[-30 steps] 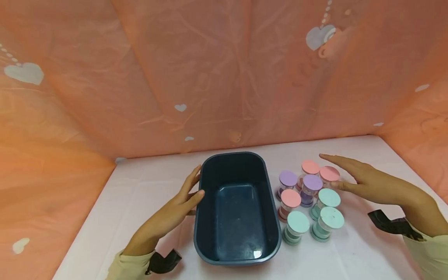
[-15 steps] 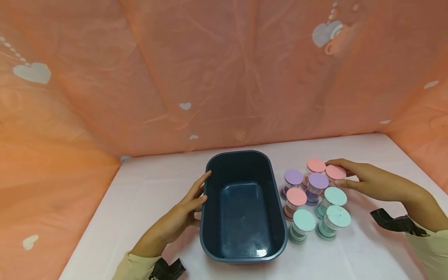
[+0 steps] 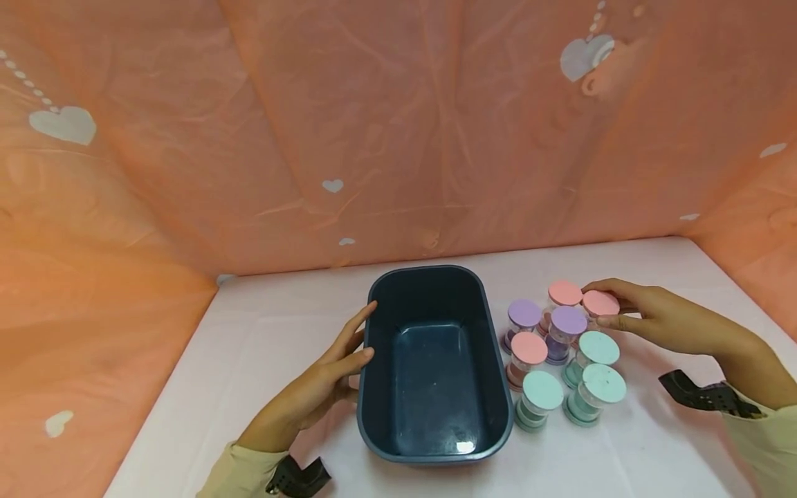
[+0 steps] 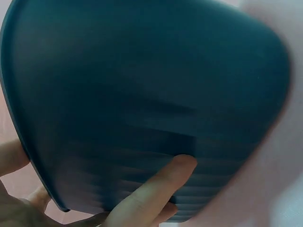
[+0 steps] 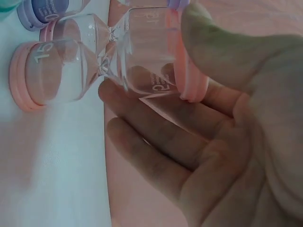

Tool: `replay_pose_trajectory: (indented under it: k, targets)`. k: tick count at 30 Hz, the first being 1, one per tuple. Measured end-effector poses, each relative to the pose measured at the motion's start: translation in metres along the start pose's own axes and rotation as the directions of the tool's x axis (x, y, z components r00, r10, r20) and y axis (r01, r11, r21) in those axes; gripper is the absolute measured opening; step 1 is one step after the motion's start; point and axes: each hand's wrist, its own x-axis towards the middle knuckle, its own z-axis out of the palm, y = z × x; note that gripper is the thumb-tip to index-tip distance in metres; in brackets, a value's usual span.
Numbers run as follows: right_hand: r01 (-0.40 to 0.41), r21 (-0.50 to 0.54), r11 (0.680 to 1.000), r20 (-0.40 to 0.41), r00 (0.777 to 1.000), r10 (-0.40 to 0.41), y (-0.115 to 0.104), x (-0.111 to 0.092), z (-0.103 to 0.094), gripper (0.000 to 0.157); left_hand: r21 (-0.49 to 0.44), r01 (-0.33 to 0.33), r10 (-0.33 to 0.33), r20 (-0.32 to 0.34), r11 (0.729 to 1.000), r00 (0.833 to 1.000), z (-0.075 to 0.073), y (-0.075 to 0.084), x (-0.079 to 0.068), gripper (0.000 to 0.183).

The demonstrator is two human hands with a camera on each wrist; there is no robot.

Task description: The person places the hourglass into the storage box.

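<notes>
A dark blue plastic tub [image 3: 429, 366] stands on the table with nothing inside it. My left hand [image 3: 324, 380] holds its left side, thumb and index fingertip at the rim and other fingers against the outer wall [image 4: 142, 85]. Right of the tub stand several sand timers with pink, purple and mint caps. My right hand [image 3: 669, 318] grips the rear right pink sand timer [image 3: 600, 304]. In the right wrist view the thumb lies at the timer's pink cap [image 5: 189, 75] and fingers curl behind its upper bulb, which is marked 15. The timer stands upright.
Close by the gripped timer are another pink timer [image 3: 565, 292], a purple timer [image 3: 569, 321] and a mint timer [image 3: 599, 348]. More timers, such as a front mint one [image 3: 542, 391], stand near the tub's right wall. An orange cloth [image 3: 398, 138] rises behind the white table [image 3: 280, 318].
My right hand has come in from above the timers and closed its fingers round the rear right pink one. My left hand stays at the tub's rim. The head view has shifted slightly.
</notes>
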Motion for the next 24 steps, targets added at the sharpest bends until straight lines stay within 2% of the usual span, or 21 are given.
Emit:
replay_pose_trajectory:
  k: [7, 14, 16, 20, 24]
  targets:
    - [-0.053, 0.015, 0.999, -0.04, 0.998, 0.053, -0.001, 0.004, -0.01, 0.049, -0.018, -0.022, 0.022, -0.004, 1.0, 1.0, -0.002, -0.002, -0.002, 0.064]
    - [-0.133, 0.055, 0.99, -0.117, 0.983, 0.139, -0.007, 0.011, -0.028, 0.05, -0.019, -0.014, 0.014, -0.022, 1.0, 1.0, -0.006, -0.003, -0.003, 0.062]
    - [-0.138, 0.068, 0.988, -0.145, 0.979, 0.146, -0.011, 0.013, -0.031, 0.05, -0.017, -0.007, 0.006, -0.029, 1.0, 1.0, -0.007, -0.003, -0.005, 0.062]
    - [-0.084, 0.117, 0.99, -0.243, 0.964, 0.111, -0.023, 0.021, -0.033, 0.048, -0.01, 0.002, -0.003, -0.039, 1.0, 0.999, -0.008, -0.003, -0.007, 0.063]
    - [-0.098, 0.185, 0.978, -0.279, 0.949, 0.148, -0.031, 0.024, -0.034, 0.046, -0.009, 0.005, -0.006, -0.046, 1.0, 0.999, -0.01, -0.002, -0.007, 0.062]
